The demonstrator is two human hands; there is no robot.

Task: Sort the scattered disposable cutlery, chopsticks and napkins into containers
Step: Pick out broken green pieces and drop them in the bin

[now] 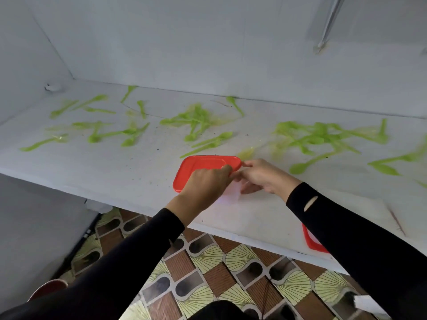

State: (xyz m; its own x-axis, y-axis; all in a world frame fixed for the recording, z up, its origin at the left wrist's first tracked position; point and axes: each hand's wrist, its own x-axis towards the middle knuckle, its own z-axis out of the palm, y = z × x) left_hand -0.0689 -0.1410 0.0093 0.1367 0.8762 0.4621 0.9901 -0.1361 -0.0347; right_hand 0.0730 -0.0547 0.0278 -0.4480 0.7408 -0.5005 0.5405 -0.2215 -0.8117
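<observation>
Red lid is found near the front edge of the counter, about midway along it, long axis running left to right. It is gripped at its right end by both hands. The left hand is laid over the top with fingers curled round the rim. The far right corner is pinched by the fingertips of the right hand.

A pale translucent form is glimpsed under the hands, likely a container; this cannot be confirmed.

Green cutlery is scattered behind the lid toward the back edge, none of it sorted yet. One spoon is noted just right of the right hand, bowl toward the hand, handle running away rightward. The largest heap also lies on that side, so the right hand is judged nearer for a first pick.

A second red lid is seen at the front edge, partly hidden by the right sleeve.
</observation>
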